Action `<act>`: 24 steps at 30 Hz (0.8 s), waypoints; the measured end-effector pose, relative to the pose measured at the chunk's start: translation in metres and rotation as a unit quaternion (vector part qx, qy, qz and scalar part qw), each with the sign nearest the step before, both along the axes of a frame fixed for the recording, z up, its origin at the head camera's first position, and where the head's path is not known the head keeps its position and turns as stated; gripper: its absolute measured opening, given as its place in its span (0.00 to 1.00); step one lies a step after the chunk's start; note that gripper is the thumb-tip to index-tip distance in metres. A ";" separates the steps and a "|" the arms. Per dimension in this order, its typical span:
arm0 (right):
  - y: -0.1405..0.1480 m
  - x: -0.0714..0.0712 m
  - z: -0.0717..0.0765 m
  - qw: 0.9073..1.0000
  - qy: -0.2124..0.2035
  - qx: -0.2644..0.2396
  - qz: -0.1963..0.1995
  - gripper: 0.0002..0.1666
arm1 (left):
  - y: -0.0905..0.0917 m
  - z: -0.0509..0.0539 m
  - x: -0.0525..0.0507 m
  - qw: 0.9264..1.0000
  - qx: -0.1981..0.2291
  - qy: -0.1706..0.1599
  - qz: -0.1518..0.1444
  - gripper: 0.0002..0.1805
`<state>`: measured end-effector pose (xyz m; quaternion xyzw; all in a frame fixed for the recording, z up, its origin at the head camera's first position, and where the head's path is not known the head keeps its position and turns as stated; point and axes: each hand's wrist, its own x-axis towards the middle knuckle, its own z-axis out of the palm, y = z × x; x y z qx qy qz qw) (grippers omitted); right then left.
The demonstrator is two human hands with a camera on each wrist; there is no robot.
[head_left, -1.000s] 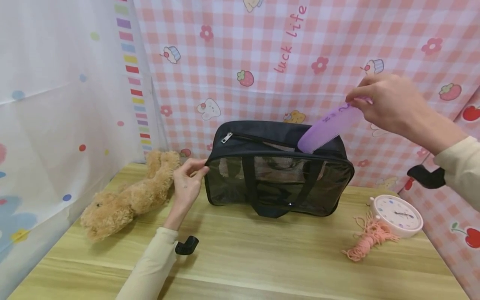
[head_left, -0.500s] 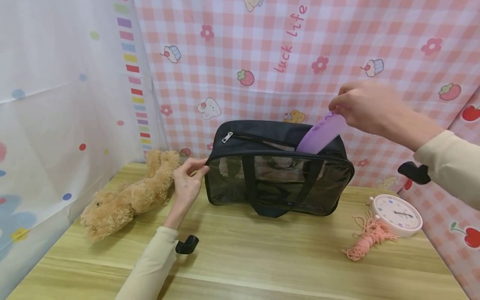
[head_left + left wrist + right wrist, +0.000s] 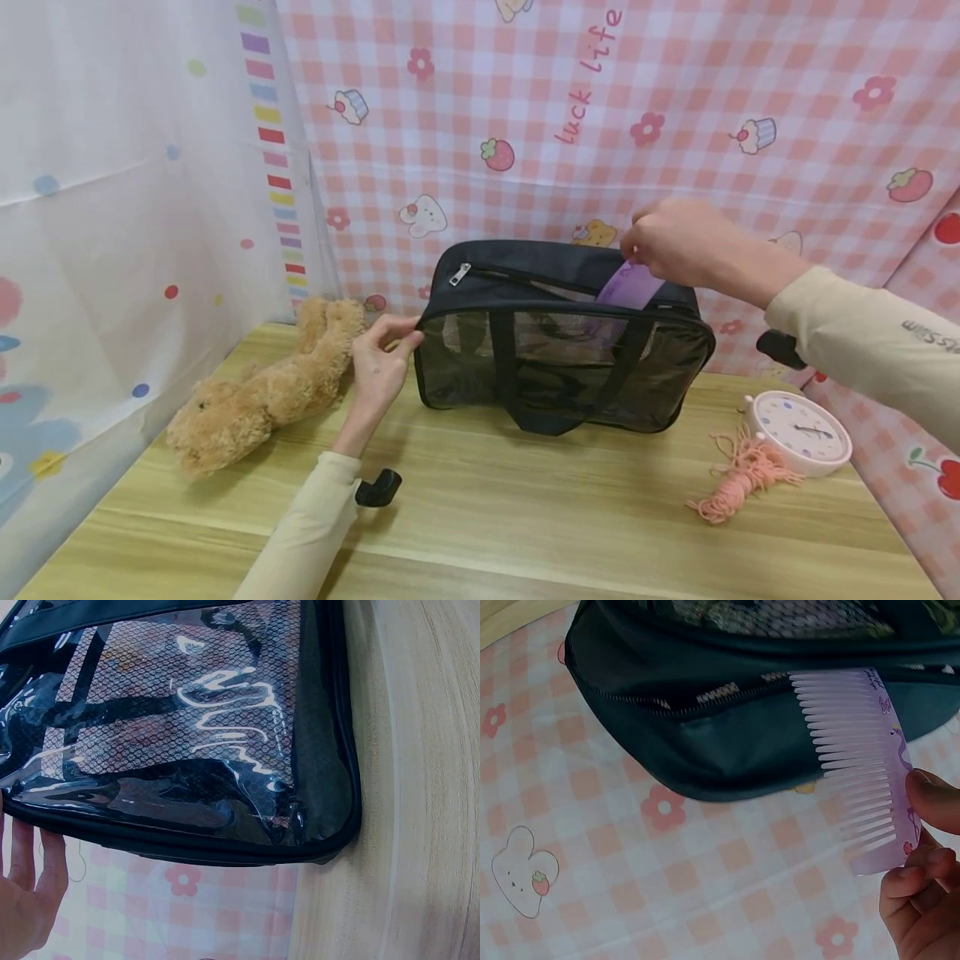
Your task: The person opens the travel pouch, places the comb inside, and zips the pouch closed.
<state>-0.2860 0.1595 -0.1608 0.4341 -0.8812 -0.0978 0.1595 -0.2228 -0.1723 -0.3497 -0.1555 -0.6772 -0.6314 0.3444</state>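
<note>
Right hand [image 3: 686,246] clamped on comb [image 3: 628,290] by its upper end; comb tilted, lower end through bag [image 3: 566,354] slot [image 3: 551,288] at bag's 2 o'clock. Can't tell if it touches the slot edges. Slot runs on past comb toward 10, zip pull [image 3: 460,275] at that end. Left hand [image 3: 381,362] pinches bag's edge at 9; bear [image 3: 273,396] lies close, same direction. Clock [image 3: 801,429] between 3 and 4, yarn [image 3: 741,485] just beside it at 4. Table [image 3: 525,525] shows between bag and yarn, runs wide toward 6.
</note>
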 end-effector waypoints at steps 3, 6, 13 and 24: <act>0.000 -0.002 -0.005 1.000 -0.011 0.003 -0.002 0.06 | 0.000 0.000 -0.001 1.000 0.004 0.001 -0.002 0.07; 0.000 -0.003 -0.009 1.000 -0.026 0.007 -0.008 0.07 | 0.000 0.001 -0.001 1.000 0.007 0.005 -0.001 0.07; 0.003 -0.007 -0.018 0.999 -0.037 0.011 -0.013 0.09 | -0.001 0.001 -0.001 1.000 0.007 0.005 -0.001 0.07; 0.005 -0.009 -0.033 0.998 -0.048 0.012 -0.050 0.08 | 0.000 0.000 -0.001 1.000 0.001 0.000 0.006 0.06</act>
